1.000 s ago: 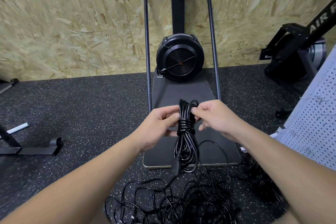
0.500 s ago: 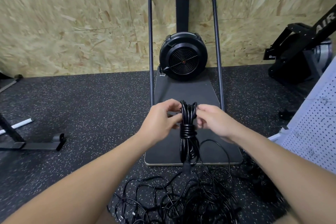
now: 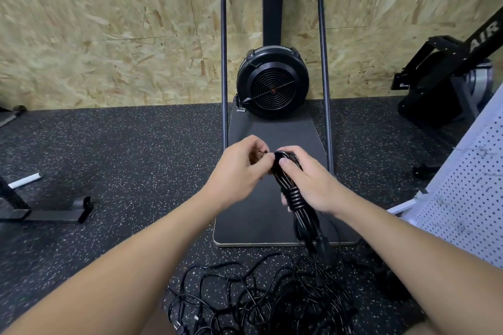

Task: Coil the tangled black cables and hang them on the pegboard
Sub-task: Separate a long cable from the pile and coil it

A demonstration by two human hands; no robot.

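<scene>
white pegboard (image 3: 471,198) leaning at the floor's right edge | loose cable tangle (image 3: 261,299) on the floor, near edge | coiled cable bundle (image 3: 295,196) held mid-air above it | right hand (image 3: 310,182) wrapped round the bundle | left hand (image 3: 239,166) pinching its top loop

Coiled cable (image 3: 295,196) showing black, same as tangled cables (image 3: 261,299) on floor (image 3: 122,160), which is showing black with pale speckles. Wall (image 3: 109,30) looking tan, flaked wood pattern. Pegboard (image 3: 471,198) showing white, dotted with holes. Fan machine (image 3: 273,84) showing black.
</scene>
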